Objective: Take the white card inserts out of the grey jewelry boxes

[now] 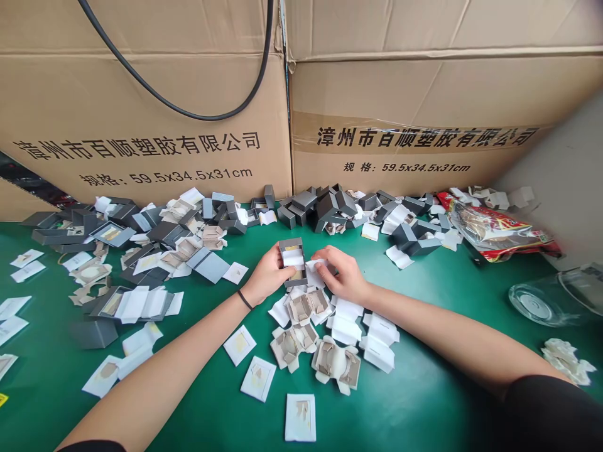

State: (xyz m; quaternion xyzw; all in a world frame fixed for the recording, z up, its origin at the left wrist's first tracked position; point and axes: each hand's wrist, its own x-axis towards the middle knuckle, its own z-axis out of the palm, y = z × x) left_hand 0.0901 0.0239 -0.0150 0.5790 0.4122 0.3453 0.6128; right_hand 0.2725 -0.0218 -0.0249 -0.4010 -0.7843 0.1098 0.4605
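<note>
My left hand (270,275) is closed around a small dark grey box (293,246), its thumb over the front edge. Inside the box a folded white paper piece and a yellowish patch show. Just to its right, my right hand (343,274) pinches a white paper piece (315,274) between thumb and fingers; a dark edge shows behind the fingers, too hidden to name. Below both hands lie torn grey-brown card inserts (336,363) and folded white card pieces (378,342). Flat white squares (300,417) with torn patches rest nearer to me.
Heaps of grey boxes and torn card (160,235) line the back of the green table (424,402), against large cardboard cartons (188,81). On the right are a red food bag (502,229), a clear plastic jar (556,298) and crumpled tissue (568,361). A black cable (188,115) hangs above.
</note>
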